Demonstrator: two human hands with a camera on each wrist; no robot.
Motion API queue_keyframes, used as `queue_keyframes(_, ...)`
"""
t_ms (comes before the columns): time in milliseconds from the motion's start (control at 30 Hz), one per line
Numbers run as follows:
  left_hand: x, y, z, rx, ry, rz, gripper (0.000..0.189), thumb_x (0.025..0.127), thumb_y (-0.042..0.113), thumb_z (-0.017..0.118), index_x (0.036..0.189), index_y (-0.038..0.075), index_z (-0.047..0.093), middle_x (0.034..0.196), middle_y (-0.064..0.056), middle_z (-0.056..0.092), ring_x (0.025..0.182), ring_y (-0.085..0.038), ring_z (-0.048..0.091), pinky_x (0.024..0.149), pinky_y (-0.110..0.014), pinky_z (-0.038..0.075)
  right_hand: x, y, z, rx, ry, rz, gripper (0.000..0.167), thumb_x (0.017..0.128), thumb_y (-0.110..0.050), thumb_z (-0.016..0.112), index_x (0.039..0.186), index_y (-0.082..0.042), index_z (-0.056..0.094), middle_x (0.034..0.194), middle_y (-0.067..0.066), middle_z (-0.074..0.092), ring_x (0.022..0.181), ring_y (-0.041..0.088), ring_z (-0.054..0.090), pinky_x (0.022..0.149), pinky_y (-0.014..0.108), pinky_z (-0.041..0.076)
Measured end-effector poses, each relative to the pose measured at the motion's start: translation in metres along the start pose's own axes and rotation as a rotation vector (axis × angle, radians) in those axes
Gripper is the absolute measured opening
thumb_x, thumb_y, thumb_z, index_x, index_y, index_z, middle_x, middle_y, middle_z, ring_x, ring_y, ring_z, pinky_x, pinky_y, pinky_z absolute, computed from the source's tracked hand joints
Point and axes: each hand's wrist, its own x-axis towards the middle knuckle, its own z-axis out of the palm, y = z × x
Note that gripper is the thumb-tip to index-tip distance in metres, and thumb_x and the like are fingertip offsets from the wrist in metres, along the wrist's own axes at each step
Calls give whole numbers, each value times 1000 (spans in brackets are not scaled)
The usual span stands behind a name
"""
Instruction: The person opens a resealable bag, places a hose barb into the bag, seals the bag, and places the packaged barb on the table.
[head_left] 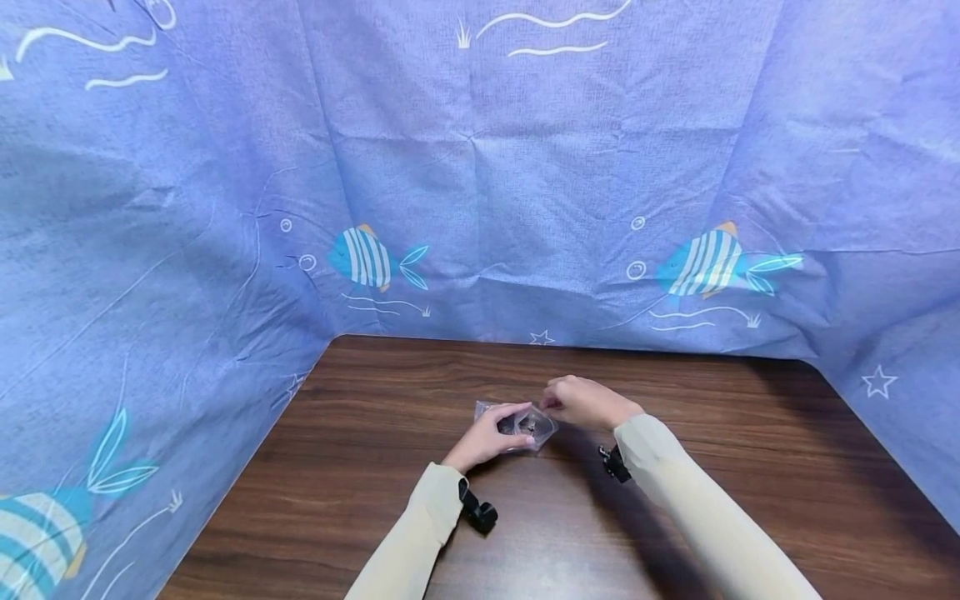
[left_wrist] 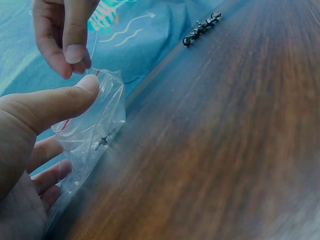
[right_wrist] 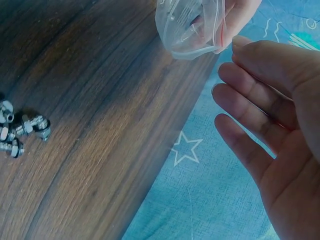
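Note:
A clear plastic zip bag (head_left: 536,429) with a red line along its mouth stands tilted in my left hand (head_left: 491,437). The left thumb (left_wrist: 65,105) lies along the bag's mouth, while the other fingers hold it from the far side. Inside the bag is a small dark metal piece (left_wrist: 103,141), blurred behind the plastic. My right hand (head_left: 585,404) is at the bag's mouth, its fingers (right_wrist: 250,122) loosely bent and nothing visible between them. In the right wrist view the right thumb tip comes close to the bag's red-lined edge.
Several small metal bolts with nuts (right_wrist: 27,127) lie in a group on the brown wooden table (head_left: 375,467), right of the bag. A blue cloth with fish prints (head_left: 540,183) hangs behind and beside the table. Each wrist wears a black camera strap (head_left: 476,508).

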Motion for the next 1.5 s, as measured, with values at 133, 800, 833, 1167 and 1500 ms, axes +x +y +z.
queue_keyframes(133,1,0,0,4,1,10,60,82,27,77,136,12,55,135,-9,58,123,-24,53,107,-41,39,-3,0,-3,12,-9,19,4,85,-12,71,88,-10,73,82,-7,66,75,6,63,72,23,54)
queue_keyframes(800,1,-4,1,7,6,-5,60,82,27,77,136,13,56,135,-9,58,125,-24,52,106,-40,39,-39,21,-4,82,-107,75,5,81,-11,74,87,-10,74,84,-3,71,76,6,64,72,25,54)
queue_keyframes(833,1,-3,1,3,4,-9,60,82,27,77,136,13,56,136,-9,57,125,-24,52,107,-40,39,-41,23,-4,80,-111,73,6,81,-11,74,86,-10,74,84,-3,71,76,6,64,72,24,54)
queue_keyframes(1167,1,-3,0,-5,3,-21,60,82,29,77,136,14,56,136,-9,57,126,-24,51,108,-43,38,-56,34,2,79,-138,107,7,78,-5,74,84,-9,74,81,-3,71,73,5,63,66,22,52)
queue_keyframes(1500,1,-2,1,-9,-2,-27,60,83,28,76,137,14,55,136,-8,57,126,-23,51,108,-42,38,-67,34,8,78,-136,41,10,75,0,75,82,-7,73,80,-2,71,73,6,63,65,20,51)
